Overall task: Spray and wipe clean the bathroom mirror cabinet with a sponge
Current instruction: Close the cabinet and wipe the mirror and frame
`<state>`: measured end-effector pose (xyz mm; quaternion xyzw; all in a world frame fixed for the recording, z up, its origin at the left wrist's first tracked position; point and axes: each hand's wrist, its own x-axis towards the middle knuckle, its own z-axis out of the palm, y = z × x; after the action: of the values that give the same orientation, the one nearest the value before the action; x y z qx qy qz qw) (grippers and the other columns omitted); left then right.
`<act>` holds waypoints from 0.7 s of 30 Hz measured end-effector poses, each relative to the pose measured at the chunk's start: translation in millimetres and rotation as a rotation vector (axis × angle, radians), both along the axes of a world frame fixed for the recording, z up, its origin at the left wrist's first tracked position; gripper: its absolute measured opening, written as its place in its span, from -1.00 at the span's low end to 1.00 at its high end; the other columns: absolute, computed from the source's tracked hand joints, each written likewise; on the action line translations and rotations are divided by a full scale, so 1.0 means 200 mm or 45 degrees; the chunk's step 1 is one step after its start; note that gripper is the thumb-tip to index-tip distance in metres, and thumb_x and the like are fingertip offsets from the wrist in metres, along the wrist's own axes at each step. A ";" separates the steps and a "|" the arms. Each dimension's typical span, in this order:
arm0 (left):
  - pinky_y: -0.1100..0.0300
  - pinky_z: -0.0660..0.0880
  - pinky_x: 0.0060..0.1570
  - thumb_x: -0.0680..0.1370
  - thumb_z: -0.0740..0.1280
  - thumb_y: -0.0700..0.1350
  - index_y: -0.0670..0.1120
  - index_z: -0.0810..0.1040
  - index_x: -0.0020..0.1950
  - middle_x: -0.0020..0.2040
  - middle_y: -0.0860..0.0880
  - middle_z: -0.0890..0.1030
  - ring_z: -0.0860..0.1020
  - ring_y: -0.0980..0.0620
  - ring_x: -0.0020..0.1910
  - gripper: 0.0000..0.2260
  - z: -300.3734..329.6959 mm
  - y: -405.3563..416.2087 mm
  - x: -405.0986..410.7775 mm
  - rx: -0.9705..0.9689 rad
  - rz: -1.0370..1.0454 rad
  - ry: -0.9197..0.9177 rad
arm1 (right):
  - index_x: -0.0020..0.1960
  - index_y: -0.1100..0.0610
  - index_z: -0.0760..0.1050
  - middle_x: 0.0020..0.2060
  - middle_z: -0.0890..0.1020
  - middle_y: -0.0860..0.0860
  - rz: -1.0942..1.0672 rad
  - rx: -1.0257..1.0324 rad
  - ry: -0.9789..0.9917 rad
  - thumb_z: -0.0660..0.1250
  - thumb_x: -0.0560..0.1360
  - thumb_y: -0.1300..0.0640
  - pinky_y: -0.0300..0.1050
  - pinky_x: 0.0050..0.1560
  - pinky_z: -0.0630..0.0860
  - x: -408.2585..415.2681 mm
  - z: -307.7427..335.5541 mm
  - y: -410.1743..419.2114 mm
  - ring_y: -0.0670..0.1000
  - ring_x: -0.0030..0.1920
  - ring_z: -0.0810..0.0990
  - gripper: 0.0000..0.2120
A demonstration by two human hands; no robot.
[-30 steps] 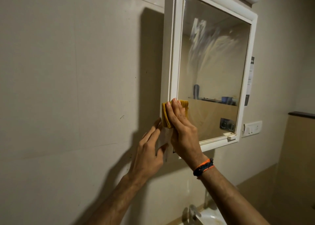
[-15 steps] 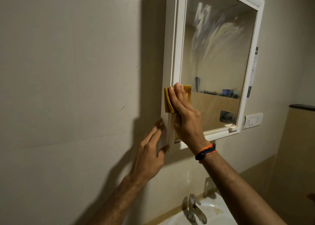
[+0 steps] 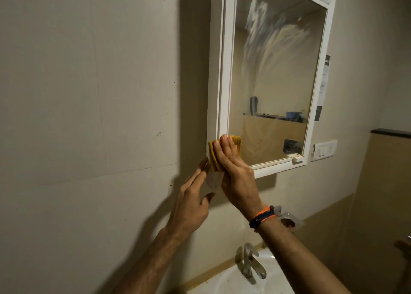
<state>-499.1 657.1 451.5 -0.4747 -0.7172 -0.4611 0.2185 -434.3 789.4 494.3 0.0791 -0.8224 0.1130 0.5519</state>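
Note:
The white mirror cabinet [image 3: 223, 71] hangs on the beige wall, and its mirror glass [image 3: 273, 82] carries pale smeared streaks near the top. My right hand [image 3: 235, 175] presses a yellow sponge [image 3: 212, 158] with flat fingers against the lower left corner of the frame; the sponge folds round the frame's edge. My left hand [image 3: 191, 202] lies just left of it, straight fingers touching the cabinet's side at the bottom corner. The right thumb is hidden. No spray bottle is in view.
A steel tap [image 3: 251, 264] and white basin [image 3: 233, 282] sit below my arms. Right of the cabinet are a white switch plate [image 3: 323, 150] and a dark ledge [image 3: 389, 132]. A printed label [image 3: 323, 86] hangs on the cabinet's right side.
My right hand slid the sponge up the frame's left edge, then down to the bottom corner. My left hand stayed at the cabinet's side. The view tilted down, showing more basin.

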 end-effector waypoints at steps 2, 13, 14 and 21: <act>0.18 0.30 0.45 0.46 0.47 -0.24 -0.02 0.24 0.56 0.55 0.09 0.26 0.26 0.15 0.51 -0.27 0.00 0.00 0.00 0.002 -0.011 -0.018 | 0.51 0.09 0.19 0.51 0.17 0.02 -0.004 0.000 -0.008 0.28 0.54 0.44 0.11 0.52 0.18 0.00 0.07 0.01 0.04 0.55 0.10 -0.38; 0.20 0.27 0.46 0.44 0.49 -0.25 0.02 0.18 0.58 0.57 0.15 0.20 0.22 0.18 0.52 -0.20 -0.07 -0.02 0.00 -0.053 -0.029 -0.092 | 0.52 0.16 0.22 0.53 0.15 0.06 -0.010 -0.005 -0.025 0.30 0.54 0.44 0.09 0.54 0.13 -0.01 -0.03 0.02 0.08 0.57 0.09 -0.39; 0.20 0.27 0.45 0.44 0.49 -0.25 0.04 0.18 0.58 0.56 0.15 0.20 0.23 0.17 0.51 -0.20 -0.08 -0.02 0.01 -0.048 -0.028 -0.102 | 0.52 0.17 0.23 0.54 0.15 0.08 -0.013 0.001 -0.033 0.29 0.52 0.47 0.08 0.54 0.13 0.00 -0.08 0.02 0.09 0.57 0.09 -0.37; 0.15 0.30 0.42 0.42 0.51 -0.27 0.19 0.05 0.52 0.49 0.26 0.16 0.25 0.15 0.48 -0.12 -0.10 -0.02 -0.01 -0.079 0.002 -0.172 | 0.51 0.21 0.28 0.53 0.21 0.13 -0.046 -0.004 -0.071 0.21 0.42 0.61 -0.03 0.56 0.05 0.03 -0.31 0.00 0.09 0.57 0.11 -0.29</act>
<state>-500.2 653.1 432.4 -0.4485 -0.7446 -0.4694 0.1551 -428.7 789.6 433.2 0.0600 -0.8387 0.1065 0.5307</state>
